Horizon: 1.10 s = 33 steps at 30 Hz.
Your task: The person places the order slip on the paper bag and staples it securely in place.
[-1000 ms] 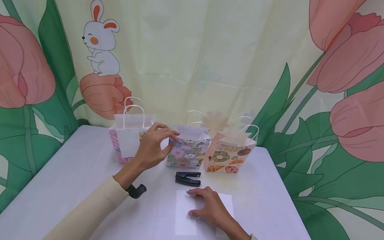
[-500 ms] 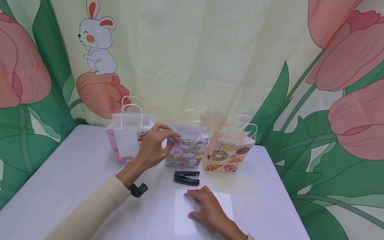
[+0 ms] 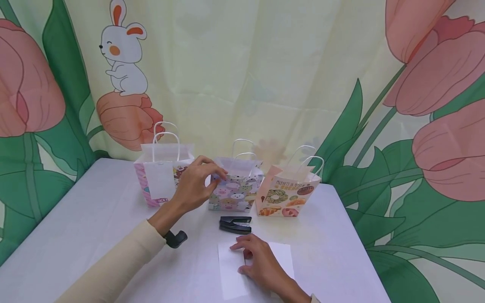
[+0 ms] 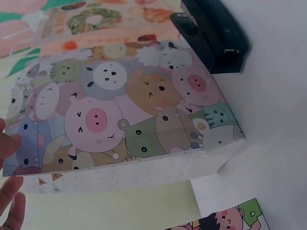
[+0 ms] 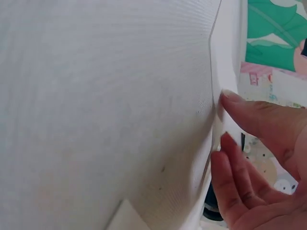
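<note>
My left hand (image 3: 197,182) pinches the upper left edge of a paper bag with animal faces (image 3: 235,193). In the left wrist view, its fingertips sit at that edge of the animal bag (image 4: 115,115). Low in the head view, my right hand (image 3: 263,263) is at the right edge of a white card (image 3: 230,273), with thumb and curled fingers pinching it. The right wrist view shows the thumb and fingertips along the edge of the white card (image 5: 225,52). Another white card (image 3: 283,256) lies partly under the right hand.
A black stapler (image 3: 235,225) lies between the animal bag and the cards. To the left stands a pink-sided bag (image 3: 143,181) with a white card (image 3: 161,181) on its front. A bread-print bag (image 3: 288,195) leans at the right. A patterned curtain (image 3: 280,75) hangs behind the table.
The right hand's fingers have drawn in on the card's edge, and the card has shifted slightly left and tilted. My left hand keeps its place on the animal bag.
</note>
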Available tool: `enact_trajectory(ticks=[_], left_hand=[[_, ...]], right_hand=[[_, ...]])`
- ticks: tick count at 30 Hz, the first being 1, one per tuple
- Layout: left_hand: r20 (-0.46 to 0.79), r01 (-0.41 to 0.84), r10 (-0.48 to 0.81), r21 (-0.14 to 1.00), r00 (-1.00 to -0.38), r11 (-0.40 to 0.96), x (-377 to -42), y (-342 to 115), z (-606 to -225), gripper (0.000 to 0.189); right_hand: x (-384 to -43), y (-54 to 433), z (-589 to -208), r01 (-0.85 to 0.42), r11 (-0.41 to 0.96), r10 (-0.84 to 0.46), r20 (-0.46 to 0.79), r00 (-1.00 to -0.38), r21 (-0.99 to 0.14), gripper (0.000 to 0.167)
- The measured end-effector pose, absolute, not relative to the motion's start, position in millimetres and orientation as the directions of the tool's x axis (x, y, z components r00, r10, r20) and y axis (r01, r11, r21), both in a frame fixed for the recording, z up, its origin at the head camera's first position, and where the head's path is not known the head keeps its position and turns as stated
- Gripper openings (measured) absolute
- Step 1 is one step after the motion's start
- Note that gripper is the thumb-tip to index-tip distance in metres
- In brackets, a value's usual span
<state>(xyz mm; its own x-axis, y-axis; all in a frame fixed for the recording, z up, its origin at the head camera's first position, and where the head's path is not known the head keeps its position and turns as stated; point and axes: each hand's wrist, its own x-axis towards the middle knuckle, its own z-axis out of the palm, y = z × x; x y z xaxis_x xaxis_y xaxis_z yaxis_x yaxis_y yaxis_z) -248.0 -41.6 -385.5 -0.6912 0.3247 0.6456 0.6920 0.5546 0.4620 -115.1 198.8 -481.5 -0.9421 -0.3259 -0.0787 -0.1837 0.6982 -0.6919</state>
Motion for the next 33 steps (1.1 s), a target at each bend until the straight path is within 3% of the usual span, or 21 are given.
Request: enact_trajectory(ticks=[10, 16, 33], left_hand=[[0.638, 0.688, 0.331, 0.459, -0.695, 0.562, -249.6, -40.8, -385.5, 0.019], [0.635, 0.687, 0.332, 0.459, -0.697, 0.563, -249.1, -40.7, -383.7, 0.020], [0.621, 0.667, 0.322, 0.465, -0.714, 0.583, -249.6, -35.8, -381.5, 0.019]], right_hand=[[-118.4, 198.0, -484.6, -0.137, 0.603, -0.204, 0.014, -0.979, -0.786, 0.037], [-122.0, 198.2, -479.3, -0.095, 0.554, -0.186, -0.011, -0.983, -0.827, 0.029], [-138.5, 203.8, -448.8, -0.126, 0.466, -0.045, 0.119, -0.992, -0.876, 0.018]])
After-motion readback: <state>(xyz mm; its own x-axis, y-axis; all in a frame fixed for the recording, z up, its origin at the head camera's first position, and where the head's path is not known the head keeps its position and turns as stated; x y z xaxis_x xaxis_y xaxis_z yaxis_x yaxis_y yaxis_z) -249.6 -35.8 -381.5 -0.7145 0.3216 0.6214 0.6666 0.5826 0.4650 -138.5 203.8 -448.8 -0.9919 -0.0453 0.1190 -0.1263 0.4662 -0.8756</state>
